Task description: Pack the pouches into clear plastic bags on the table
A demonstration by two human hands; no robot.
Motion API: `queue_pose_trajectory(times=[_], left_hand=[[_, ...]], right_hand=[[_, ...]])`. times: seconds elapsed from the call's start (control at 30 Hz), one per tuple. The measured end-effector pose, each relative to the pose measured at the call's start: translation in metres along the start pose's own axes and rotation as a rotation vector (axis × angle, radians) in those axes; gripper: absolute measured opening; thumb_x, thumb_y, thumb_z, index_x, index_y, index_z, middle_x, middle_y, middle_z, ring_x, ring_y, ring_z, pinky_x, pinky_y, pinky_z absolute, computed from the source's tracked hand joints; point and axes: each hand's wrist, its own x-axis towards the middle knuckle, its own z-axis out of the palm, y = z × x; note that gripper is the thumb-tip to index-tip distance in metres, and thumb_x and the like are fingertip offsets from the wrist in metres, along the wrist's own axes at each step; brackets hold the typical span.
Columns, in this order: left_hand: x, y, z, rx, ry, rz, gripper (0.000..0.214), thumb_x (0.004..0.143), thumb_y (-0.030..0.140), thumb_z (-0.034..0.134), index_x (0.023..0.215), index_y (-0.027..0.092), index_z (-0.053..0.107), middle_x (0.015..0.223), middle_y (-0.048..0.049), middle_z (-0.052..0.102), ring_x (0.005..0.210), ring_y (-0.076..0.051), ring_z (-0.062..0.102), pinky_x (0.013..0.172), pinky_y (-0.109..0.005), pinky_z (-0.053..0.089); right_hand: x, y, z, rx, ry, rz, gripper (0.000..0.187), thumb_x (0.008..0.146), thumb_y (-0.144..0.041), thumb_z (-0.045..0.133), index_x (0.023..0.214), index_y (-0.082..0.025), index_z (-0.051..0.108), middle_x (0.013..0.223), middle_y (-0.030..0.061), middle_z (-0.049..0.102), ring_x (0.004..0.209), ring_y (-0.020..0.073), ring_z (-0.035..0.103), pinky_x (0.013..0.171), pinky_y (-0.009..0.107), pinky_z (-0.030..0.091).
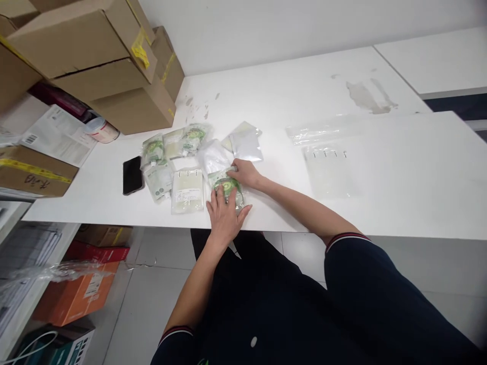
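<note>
A clear-wrapped pouch (230, 186) with a green fruit-slice print lies flat near the table's front edge. My left hand (223, 217) rests on its lower part, fingers spread. At its upper right corner, my right hand (246, 174) has its thumb and fingers closed on the edge. Just left lies a clear packet of pale sachets (187, 191) with a white label. Similar green-printed pouches (196, 136) and a pale green pouch (159, 181) are grouped behind it. Crumpled clear plastic (213, 158) and a silvery white sachet (247, 145) lie beyond my hands.
A black phone (133, 175) lies left of the pouches. Stacked cardboard boxes (133, 104) and a small round tub (102, 130) stand at the back left. To the right, a clear plastic bag (330, 170) lies flat on the white table (411, 187).
</note>
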Motion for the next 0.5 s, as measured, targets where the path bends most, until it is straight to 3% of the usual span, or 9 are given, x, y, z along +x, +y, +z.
queue_pose_trajectory(times=[0.07,0.17,0.27,0.37,0.5], left_hand=[[0.007,-0.007,0.003,0.005,-0.042,0.026,0.065,0.096,0.058,0.043,0.149,0.022,0.043,0.161,-0.0212,0.027,0.149,-0.044,0.021,0.109,-0.070,0.030],[0.016,-0.017,0.005,0.032,-0.040,0.032,0.058,0.098,0.052,0.041,0.149,0.025,0.044,0.161,-0.0184,0.030,0.149,-0.042,0.024,0.111,-0.068,0.029],[0.017,-0.021,0.008,0.042,0.001,0.047,0.055,0.098,0.050,0.043,0.148,0.026,0.047,0.160,-0.0169,0.032,0.148,-0.042,0.026,0.112,-0.068,0.029],[0.015,-0.022,0.011,0.032,0.050,0.052,0.054,0.098,0.048,0.044,0.147,0.025,0.048,0.160,-0.0172,0.032,0.149,-0.041,0.026,0.113,-0.068,0.027],[0.013,-0.022,0.012,0.002,0.053,0.059,0.054,0.097,0.048,0.045,0.148,0.027,0.047,0.160,-0.0157,0.033,0.150,-0.040,0.024,0.115,-0.067,0.026]], right_hand=[[-0.002,-0.004,-0.010,-0.048,0.035,0.007,0.034,0.091,-0.048,0.058,0.106,-0.018,0.053,0.112,0.0111,0.064,0.095,0.0219,0.057,0.082,0.033,0.044],[-0.007,0.006,-0.044,-0.124,0.120,0.043,0.040,0.093,-0.052,0.056,0.112,-0.017,0.055,0.122,0.0148,0.061,0.100,0.0248,0.058,0.086,0.037,0.045],[-0.010,0.042,-0.086,-0.231,0.301,0.183,0.044,0.094,-0.045,0.057,0.119,-0.010,0.054,0.132,0.0271,0.051,0.118,0.0372,0.050,0.096,0.051,0.040],[-0.007,0.090,-0.115,-0.365,0.514,0.400,0.063,0.086,-0.055,0.064,0.121,-0.003,0.054,0.134,0.0350,0.047,0.124,0.0465,0.045,0.095,0.057,0.040],[-0.001,0.131,-0.129,-0.424,0.445,0.535,0.042,0.093,-0.041,0.056,0.103,-0.001,0.066,0.109,0.0319,0.062,0.115,0.0434,0.056,0.093,0.055,0.043]])
